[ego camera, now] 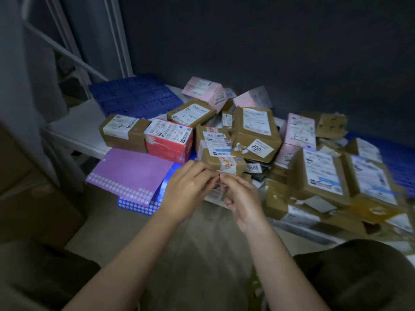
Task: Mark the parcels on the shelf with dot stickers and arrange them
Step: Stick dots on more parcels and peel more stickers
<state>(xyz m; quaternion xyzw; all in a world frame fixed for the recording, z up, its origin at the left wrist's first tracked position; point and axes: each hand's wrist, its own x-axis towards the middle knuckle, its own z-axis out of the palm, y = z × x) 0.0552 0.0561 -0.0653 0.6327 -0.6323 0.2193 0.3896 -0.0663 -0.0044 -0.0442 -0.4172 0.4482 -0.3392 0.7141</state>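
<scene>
Parcels (253, 133) are lying heaped across the shelf (76, 131), several already wearing blue dots; purple sticker sheets (132, 173) are waiting near left, while left hand (186, 189) and right hand (242, 198) are meeting fingertip to fingertip, apparently pinching a sticker too small to make out.

**Two hands meet fingertip to fingertip**

Both bare forearms reach forward from the lower edge of the view — the left hand (187, 189) and right hand (241, 198) held close together, fingers curled inward, tips touching in a pinch; whether anything lies between them cannot be told.
</scene>
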